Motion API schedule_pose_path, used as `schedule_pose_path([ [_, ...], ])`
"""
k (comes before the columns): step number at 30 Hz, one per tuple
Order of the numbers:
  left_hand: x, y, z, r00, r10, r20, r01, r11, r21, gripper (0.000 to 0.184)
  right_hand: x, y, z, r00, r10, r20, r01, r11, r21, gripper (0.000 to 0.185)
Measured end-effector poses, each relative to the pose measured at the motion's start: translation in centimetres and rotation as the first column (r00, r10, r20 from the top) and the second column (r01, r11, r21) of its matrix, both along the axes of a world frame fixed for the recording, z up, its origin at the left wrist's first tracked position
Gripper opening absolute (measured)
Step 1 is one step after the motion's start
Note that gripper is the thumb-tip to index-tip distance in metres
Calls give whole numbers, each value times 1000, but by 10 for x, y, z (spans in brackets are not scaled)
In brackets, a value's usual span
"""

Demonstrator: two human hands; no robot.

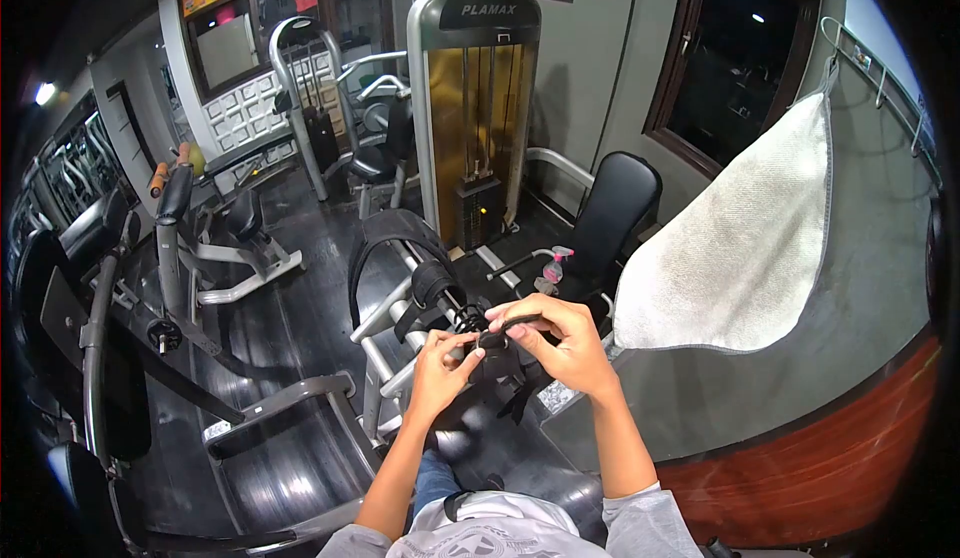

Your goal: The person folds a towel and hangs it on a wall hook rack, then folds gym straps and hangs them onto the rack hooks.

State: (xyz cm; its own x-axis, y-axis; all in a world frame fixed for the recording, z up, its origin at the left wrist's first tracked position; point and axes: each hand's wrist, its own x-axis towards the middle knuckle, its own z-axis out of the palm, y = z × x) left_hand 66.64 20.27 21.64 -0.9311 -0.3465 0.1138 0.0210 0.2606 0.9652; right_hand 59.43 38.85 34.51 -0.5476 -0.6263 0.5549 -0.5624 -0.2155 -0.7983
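Both my hands are raised over a rack hung with black gym attachments (436,283). My right hand (560,343) is closed around a black strap (522,320), which runs between thumb and fingers. At the strap's near end, my left hand (442,373) pinches a small dark part with thumb and forefinger. The two hands almost meet there. Below them hang more black straps, partly hidden by my fingers, so where the held strap ends I cannot tell.
A tall cable machine (428,128) with a weight stack stands ahead. Beside it are a black padded seat back (618,198) and a pink-topped spray bottle (555,263). A pale towel (735,248) hangs at right from a wall rack (868,68). Exercise machines (175,208) stand at left.
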Motion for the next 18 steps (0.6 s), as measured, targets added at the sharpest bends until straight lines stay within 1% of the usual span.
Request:
schedule_pose_path([
  [1, -2, -2, 1, 997, 48, -67, -59, 983, -176, 29, 2, 3, 2, 1000, 18, -16, -18, 1000, -5, 16],
  [2, -3, -3, 2, 987, 83, -140, -127, 931, -342, 27, 3, 5, 1, 1000, 18, -16, -18, 1000, -5, 16],
  [3, -7, -6, -2, 980, 42, -194, -89, 966, -241, 28, 5, 6, -2, 999, 52, -5, -53, 998, -47, 16],
  [4, -12, -7, -10, 980, 42, -194, -89, 966, -241, 28, 7, 8, -5, 996, 87, 5, -86, 992, -88, 16],
  [6, -22, -9, -24, 930, 22, -366, -50, 996, -68, 31, 12, 12, -9, 994, 108, 32, -104, 990, -94, 15],
  [7, -24, -7, -28, 913, -25, -407, 44, 998, 38, 29, 11, 13, -14, 985, 161, 66, -148, 974, -172, 16],
  [8, -26, -5, -33, 913, -25, -408, 45, 998, 39, 29, 12, 15, -18, 972, 216, 96, -187, 950, -250, 17],
  [9, -28, -1, -34, 898, 14, -440, 62, 985, 160, 26, 16, 18, -19, 968, 197, 156, -158, 960, -230, 22],
  [10, -28, 1, -37, 883, 57, -466, 84, 957, 278, 23, 17, 19, -23, 968, 196, 155, -157, 961, -229, 22],
  [11, -30, 2, -44, 885, 123, -449, -31, 978, 206, 20, 16, 19, -30, 970, 190, 151, -149, 957, -249, 25],
  [12, -27, 4, -46, 885, 123, -449, -31, 978, 207, 20, 16, 19, -37, 972, 185, 146, -141, 952, -270, 27],
  [14, -23, 6, -49, 923, 231, -309, -116, 930, 349, 24, 22, 21, -45, 968, 183, 169, -132, 952, -274, 25],
  [15, -24, 9, -48, 914, 251, -318, -93, 894, 439, 30, 26, 21, -48, 982, 125, 142, -82, 958, -276, 22],
  [16, -23, 9, -47, 914, 253, -317, -95, 894, 438, 30, 30, 21, -50, 991, 66, 115, -31, 960, -279, 18],
  [18, -16, 10, -41, 933, 254, -256, -26, 754, 656, 30, 39, 24, -55, 991, 25, 135, 9, 969, -246, 11],
])
